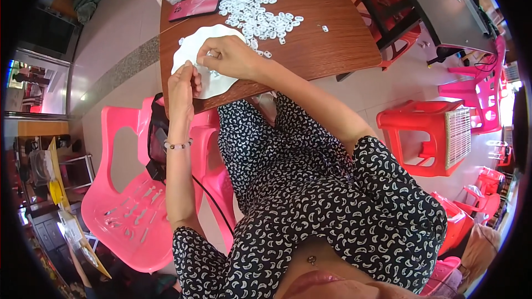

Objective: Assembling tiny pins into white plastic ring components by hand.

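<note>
Pinched fingertips of left hand (183, 84) and right hand (231, 57) nearly meet over the white scalloped dish (187, 50), upper left, contents unclear; white pieces (250, 10) lie top centre, nearer the right.

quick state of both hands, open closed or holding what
Left hand: fingers curled in; whether it holds anything can't be told.
Right hand: fingers curled; its hold can't be told.

A white scalloped plate (189, 49) lies beside loose white pieces (252, 11).
</note>
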Motion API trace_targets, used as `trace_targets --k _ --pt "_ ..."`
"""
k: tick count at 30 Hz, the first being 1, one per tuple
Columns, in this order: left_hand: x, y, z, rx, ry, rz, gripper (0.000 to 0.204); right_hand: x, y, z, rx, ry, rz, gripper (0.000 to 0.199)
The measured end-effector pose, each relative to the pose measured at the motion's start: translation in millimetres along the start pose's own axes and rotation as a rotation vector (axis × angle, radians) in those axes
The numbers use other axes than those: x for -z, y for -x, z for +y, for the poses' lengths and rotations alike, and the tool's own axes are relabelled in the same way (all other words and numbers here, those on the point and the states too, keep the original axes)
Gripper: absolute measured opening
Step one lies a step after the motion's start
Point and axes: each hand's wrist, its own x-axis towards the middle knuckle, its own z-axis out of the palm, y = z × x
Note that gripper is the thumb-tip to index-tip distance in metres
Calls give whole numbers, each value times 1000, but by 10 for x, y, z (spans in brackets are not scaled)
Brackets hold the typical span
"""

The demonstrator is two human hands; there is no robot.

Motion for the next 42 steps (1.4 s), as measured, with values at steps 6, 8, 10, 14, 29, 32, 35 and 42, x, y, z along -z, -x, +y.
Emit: trace_targets --k 6,8,10,14,29,32,35,42 --pt "-191 132 31 -13 -16 -72 31 35 188 -93 45 -57 49 20" --pt "-246 190 39 -13 7 -81 32 36 230 -48 37 -180 42 18" --pt "-285 227 20 -25 45 -104 32 62 296 -21 41 -192 50 17" --pt "-354 340 13 -19 113 -87 31 192 451 -80 2 -170 47 16" --pt "-419 569 -116 211 299 -310 22 425 907 -220 -36 -105 -7 14" --pt "-453 608 -131 221 328 -280 20 448 964 -263 -136 -157 -42 14" --pt "-471 645 -142 215 342 -293 19 446 1032 -236 -188 -271 -45 15" --pt "-538 754 -57 119 231 -244 16 595 1203 -161 -232 -131 -22 22"
